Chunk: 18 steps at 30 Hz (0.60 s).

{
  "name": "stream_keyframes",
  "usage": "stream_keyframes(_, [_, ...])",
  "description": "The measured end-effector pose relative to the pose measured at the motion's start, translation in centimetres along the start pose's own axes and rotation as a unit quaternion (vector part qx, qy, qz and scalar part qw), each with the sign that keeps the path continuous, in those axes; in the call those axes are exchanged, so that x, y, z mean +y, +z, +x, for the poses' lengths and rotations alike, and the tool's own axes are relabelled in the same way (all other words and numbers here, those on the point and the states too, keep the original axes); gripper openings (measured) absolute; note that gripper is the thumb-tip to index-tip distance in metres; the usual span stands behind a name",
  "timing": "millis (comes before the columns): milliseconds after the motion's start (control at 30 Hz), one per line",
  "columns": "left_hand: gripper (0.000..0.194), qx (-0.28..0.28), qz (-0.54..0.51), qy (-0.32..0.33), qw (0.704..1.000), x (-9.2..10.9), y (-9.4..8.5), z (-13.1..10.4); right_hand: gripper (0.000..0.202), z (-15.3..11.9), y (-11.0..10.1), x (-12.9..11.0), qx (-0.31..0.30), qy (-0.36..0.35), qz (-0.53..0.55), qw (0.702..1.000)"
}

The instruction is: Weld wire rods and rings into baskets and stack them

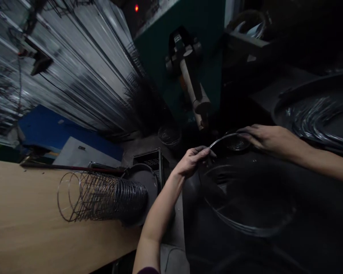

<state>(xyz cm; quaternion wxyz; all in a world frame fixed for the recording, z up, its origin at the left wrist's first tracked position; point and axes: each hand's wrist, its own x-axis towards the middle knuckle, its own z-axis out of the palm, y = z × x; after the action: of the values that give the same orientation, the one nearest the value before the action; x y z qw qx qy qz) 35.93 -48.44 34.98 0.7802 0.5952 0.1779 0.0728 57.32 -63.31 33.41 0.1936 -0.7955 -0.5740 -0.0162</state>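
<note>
Between my two hands runs a curved piece of metal wire (pixel 221 139). My left hand (pixel 193 161) pinches its lower left end between thumb and fingers. My right hand (pixel 264 140) has its fingertips closed on the other end, higher and to the right. Below the hands, blurred wire hoops (pixel 246 229) show against a dark area; I cannot tell whether they join the held wire. Just above and left of the wire, a machine's pale cylindrical arm (pixel 193 83) juts out from a green panel (pixel 157 49).
A tall stack of wire rings (pixel 103 196) lies on a wooden board (pixel 23 228) at left. Many bent wires (pixel 320 120) fill a large round container at right. A black crate (pixel 148 161) and a small round tub (pixel 169 135) stand near the machine. A blue panel (pixel 54 129) leans behind.
</note>
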Motion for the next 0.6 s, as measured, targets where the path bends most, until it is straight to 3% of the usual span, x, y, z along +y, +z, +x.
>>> stream_keyframes(133, [0.045,0.062,0.002,-0.012,0.998,-0.8,4.4,-0.9,0.057,-4.7,0.1,-3.0,0.091,0.072,0.112,0.987])
stream_keyframes(233, [0.039,0.094,0.083,0.001,0.992,-1.8,6.5,-0.9,0.043,-8.1,1.9,-6.4,0.026,0.097,0.291,0.952])
stream_keyframes(400, [0.032,0.083,0.155,0.020,0.984,-2.4,7.5,-0.8,0.040,-9.6,4.7,-9.2,-0.011,0.228,0.410,0.883])
stream_keyframes(500, [0.034,0.056,0.107,0.001,0.993,-2.5,7.6,-0.5,0.038,-9.4,4.8,-9.7,-0.031,0.265,0.450,0.852])
stream_keyframes(600, [0.043,0.067,0.018,-0.027,0.997,-2.8,7.6,-0.3,0.040,-9.5,4.4,-10.3,-0.008,0.256,0.475,0.842])
